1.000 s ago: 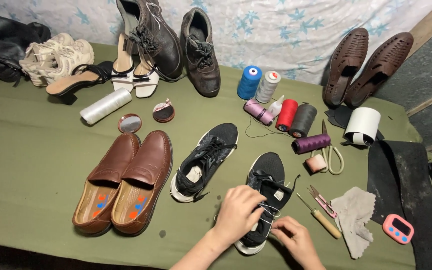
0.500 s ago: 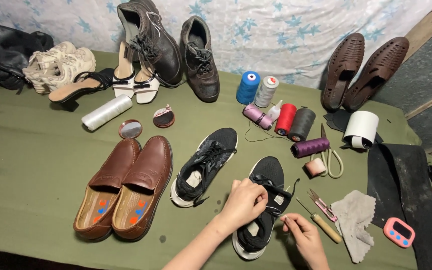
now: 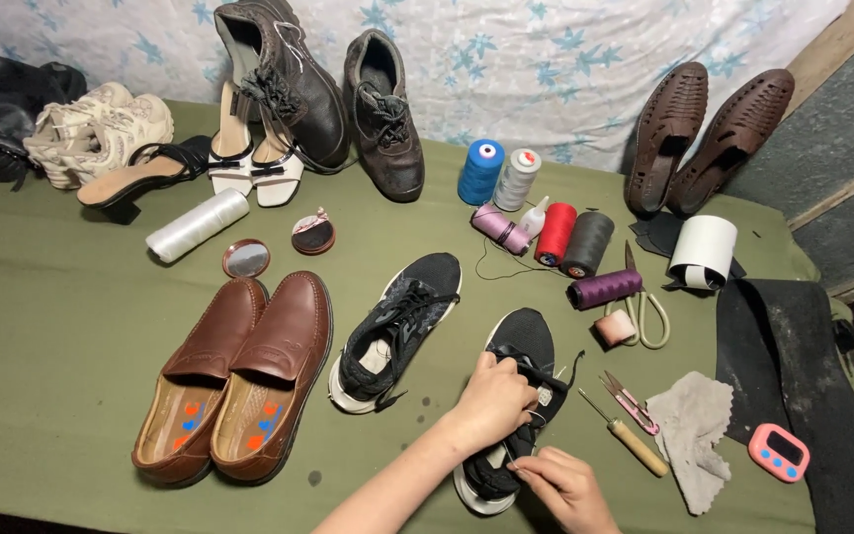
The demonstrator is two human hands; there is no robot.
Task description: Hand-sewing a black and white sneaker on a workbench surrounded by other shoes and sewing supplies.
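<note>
- Gripping: left hand [image 3: 494, 400] closed over the laces and tongue of the black sneaker [image 3: 511, 396], near-right on the green bench [image 3: 51, 336].
- Right hand [image 3: 567, 487] pinches at the sneaker's near side; can't tell what it holds, if anything.
- Sneaker looks light, with a soft knit upper and stiffer white sole; best held by the sole edge or heel.
- Its mate [image 3: 395, 331] lies just left; awl [image 3: 625, 435] and snips [image 3: 630, 400] just right.
</note>
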